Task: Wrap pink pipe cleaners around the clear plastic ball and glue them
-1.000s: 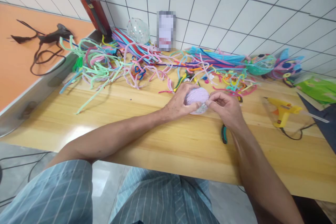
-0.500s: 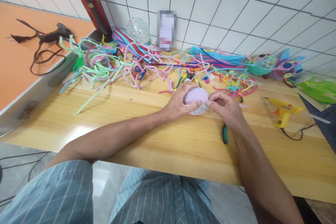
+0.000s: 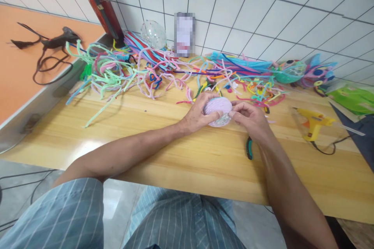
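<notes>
A ball (image 3: 217, 107) wrapped in lavender pipe cleaner rows is held over the middle of the wooden table. Its lower part shows a clear, speckled surface. My left hand (image 3: 201, 112) grips it from the left, thumb across the front and fingers over the top. At the ball's right edge, the thumb and index finger of my right hand (image 3: 247, 116) are pinched together. Whatever lies between those fingertips is too small to make out. Below my right wrist, a teal and black tool handle (image 3: 249, 148) lies partly hidden by the forearm.
Tangled pipe cleaners (image 3: 117, 70) spread along the back, with a clear balloon-like ball (image 3: 153, 35), a phone (image 3: 184, 34) and a red thermos (image 3: 101, 9) behind. To the right are a yellow glue gun (image 3: 314, 122) with a cord and finished-looking fish shapes (image 3: 290, 71).
The view has shifted very slightly. Both hands keep nearly the same position on the ball, with no clear change in grip.
</notes>
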{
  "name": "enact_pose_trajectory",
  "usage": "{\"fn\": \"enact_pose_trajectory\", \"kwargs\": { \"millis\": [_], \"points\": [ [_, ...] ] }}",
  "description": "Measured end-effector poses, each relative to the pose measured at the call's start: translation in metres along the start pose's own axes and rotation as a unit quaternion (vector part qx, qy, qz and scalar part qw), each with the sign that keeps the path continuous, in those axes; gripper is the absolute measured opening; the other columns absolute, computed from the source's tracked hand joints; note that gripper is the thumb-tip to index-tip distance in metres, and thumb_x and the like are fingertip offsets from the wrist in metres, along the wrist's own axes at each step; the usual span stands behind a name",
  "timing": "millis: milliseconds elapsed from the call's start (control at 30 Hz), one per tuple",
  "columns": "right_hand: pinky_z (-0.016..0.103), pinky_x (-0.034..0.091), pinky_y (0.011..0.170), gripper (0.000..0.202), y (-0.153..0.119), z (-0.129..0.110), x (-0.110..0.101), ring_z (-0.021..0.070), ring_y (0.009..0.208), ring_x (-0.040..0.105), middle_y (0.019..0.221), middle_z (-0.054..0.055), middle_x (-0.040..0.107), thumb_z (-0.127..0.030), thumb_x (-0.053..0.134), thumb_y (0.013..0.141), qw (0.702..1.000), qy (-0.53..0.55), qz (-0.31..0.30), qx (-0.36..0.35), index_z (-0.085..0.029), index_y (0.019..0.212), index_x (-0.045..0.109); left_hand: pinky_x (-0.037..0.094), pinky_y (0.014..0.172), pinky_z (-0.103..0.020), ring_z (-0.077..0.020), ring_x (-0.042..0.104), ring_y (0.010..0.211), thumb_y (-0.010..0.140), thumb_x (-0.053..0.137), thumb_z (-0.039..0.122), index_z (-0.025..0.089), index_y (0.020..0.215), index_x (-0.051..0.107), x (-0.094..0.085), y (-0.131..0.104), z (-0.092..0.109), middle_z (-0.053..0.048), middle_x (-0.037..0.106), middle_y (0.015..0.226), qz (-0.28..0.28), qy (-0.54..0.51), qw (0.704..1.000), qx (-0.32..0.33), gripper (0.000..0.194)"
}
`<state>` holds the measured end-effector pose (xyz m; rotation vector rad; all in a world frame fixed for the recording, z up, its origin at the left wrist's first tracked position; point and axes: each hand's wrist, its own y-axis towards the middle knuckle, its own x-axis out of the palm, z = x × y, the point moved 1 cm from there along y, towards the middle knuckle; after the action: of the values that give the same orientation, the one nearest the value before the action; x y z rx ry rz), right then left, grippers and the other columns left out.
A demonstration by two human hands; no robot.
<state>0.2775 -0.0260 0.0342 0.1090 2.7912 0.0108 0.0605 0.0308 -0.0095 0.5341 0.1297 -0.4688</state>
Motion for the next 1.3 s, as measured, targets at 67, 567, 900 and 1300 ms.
{"fn": "enact_pose_trajectory", "kwargs": {
  "millis": [67,567,900,1300],
  "points": [
    [0.034,0.055,0.075,0.028,0.0,0.0,0.0,0.0175,0.086,0.067,0.115,0.007,0.076,-0.042,0.088,0.072,1.0,0.001,-0.004,-0.005,-0.023,0.072,0.068,0.049,0.118,-0.048,-0.0303,0.06,0.135,0.091,0.075,0.046,0.021,0.135,0.055,-0.002,0.003,0.005,-0.015,0.063,0.141,-0.013,0.012,1.0,-0.006,0.054],
    [0.039,0.055,0.092,0.025,-0.001,0.0,0.003,0.0243,0.108,0.07,0.107,0.006,0.076,-0.045,0.085,0.078,0.997,-0.037,0.019,-0.058,-0.025,0.077,0.071,0.05,0.118,-0.05,-0.0302,0.064,0.131,0.09,0.077,0.047,0.023,0.132,0.066,-0.013,0.014,0.012,-0.01,0.072,0.135,-0.023,0.122,0.992,-0.021,0.05],
    [0.038,0.056,0.087,0.025,-0.002,0.001,0.005,0.02,0.094,0.068,0.108,0.005,0.073,-0.045,0.086,0.079,0.997,-0.019,0.034,-0.059,-0.025,0.075,0.071,0.048,0.119,-0.048,-0.0295,0.062,0.133,0.093,0.075,0.052,0.021,0.137,0.061,-0.006,0.004,0.007,-0.013,0.068,0.138,0.021,0.086,0.996,0.0,0.055],
    [0.038,0.056,0.09,0.027,-0.001,0.004,0.01,0.0206,0.099,0.069,0.111,0.005,0.073,-0.046,0.083,0.08,0.998,-0.021,0.033,-0.052,-0.025,0.071,0.069,0.046,0.122,-0.049,-0.0298,0.059,0.138,0.094,0.073,0.055,0.02,0.138,0.057,-0.003,-0.001,0.005,-0.015,0.064,0.142,0.031,0.061,0.998,-0.005,0.058]
  ]
}}
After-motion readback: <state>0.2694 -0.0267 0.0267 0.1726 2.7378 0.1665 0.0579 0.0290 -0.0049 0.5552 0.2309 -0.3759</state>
